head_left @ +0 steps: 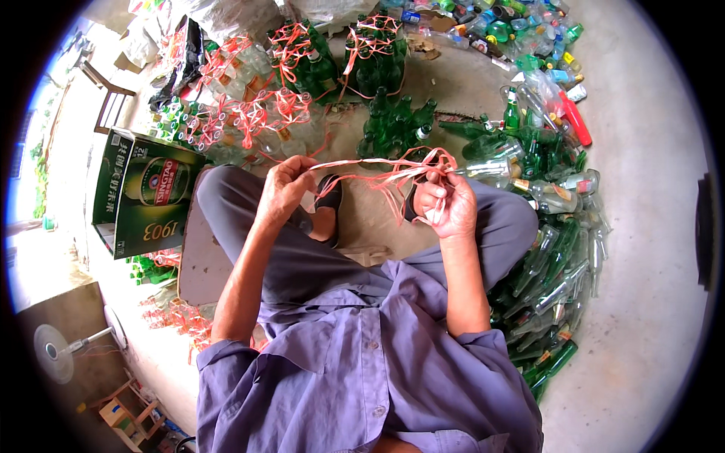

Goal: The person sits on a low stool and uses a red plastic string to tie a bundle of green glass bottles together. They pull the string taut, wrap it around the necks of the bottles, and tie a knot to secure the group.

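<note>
Pink and white plastic twine (396, 172) stretches between my two hands above my knees. My left hand (286, 189) pinches one strand between thumb and fingers. A looped, tangled bunch of the same twine is gripped in my right hand (450, 201), and loose ends hang below it. Beyond the twine, a cluster of green glass bottles (393, 127) stands upright on the floor between my feet and the back. No twine shows around that cluster.
Bundles of green bottles tied with pink twine (374, 56) stand at the back, with tied clear bottles (272, 119) to the left. Loose glass bottles (552, 272) lie heaped at my right. A Tsingtao carton (156, 192) sits at my left. Plastic bottles (510, 34) are piled back right.
</note>
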### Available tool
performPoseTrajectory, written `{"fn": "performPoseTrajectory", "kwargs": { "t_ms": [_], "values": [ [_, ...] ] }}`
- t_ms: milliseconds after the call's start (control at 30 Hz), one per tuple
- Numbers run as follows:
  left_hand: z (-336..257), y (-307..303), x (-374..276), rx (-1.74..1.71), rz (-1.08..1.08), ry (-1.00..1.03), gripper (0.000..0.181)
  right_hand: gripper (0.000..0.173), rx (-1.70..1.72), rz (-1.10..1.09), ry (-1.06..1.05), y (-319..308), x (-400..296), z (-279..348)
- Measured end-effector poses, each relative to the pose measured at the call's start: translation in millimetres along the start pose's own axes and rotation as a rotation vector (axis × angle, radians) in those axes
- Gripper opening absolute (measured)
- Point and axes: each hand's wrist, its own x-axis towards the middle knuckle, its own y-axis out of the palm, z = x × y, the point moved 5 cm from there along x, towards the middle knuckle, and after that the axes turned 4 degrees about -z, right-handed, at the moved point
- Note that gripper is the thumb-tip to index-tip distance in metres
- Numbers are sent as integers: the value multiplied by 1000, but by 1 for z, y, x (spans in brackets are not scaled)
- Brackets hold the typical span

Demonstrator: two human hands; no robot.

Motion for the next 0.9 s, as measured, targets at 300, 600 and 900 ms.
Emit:
{"fn": "performPoseTrajectory", "kwargs": {
  "t_ms": [300, 600, 900],
  "values": [
    [-27, -17, -5, -28, -98, 49, 13, 22, -99, 2, -79, 30, -3, 47],
    [-52, -16, -9, 75, -150, 87, 13, 21, -547, -139, -352, 80, -1, 144],
    [-22, -11, -18, 199, -80, 46, 12, 18, -717, -106, -585, 149, 20, 248]
  ]
}}
